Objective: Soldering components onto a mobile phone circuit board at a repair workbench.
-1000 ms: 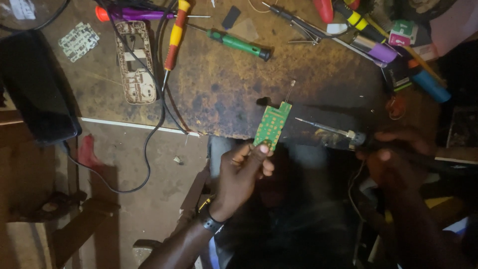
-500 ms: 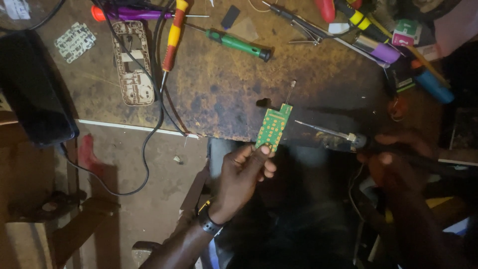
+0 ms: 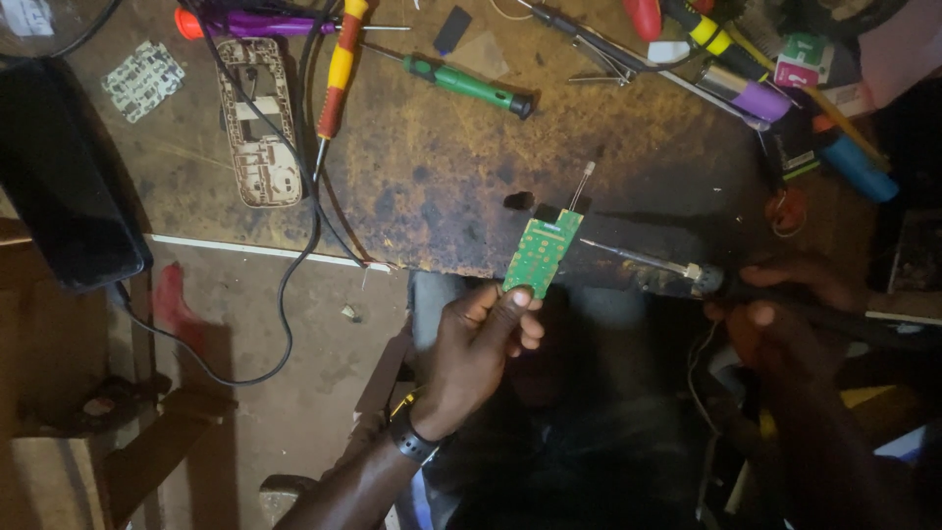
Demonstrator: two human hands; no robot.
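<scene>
Left hand [image 3: 478, 344] pinches green circuit board [image 3: 543, 252]; right hand [image 3: 775, 299] grips soldering iron [image 3: 648, 262]

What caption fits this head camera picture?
Left hand holds a green circuit board; right hand holds a soldering iron.

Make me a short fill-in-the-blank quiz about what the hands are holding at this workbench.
1. The left hand pinches a small ____ circuit board.
2. The right hand holds a soldering iron whose tip points toward the ____.
3. The screwdriver with the green handle lies on the ____.

Missing words: green; circuit board; workbench.
</scene>
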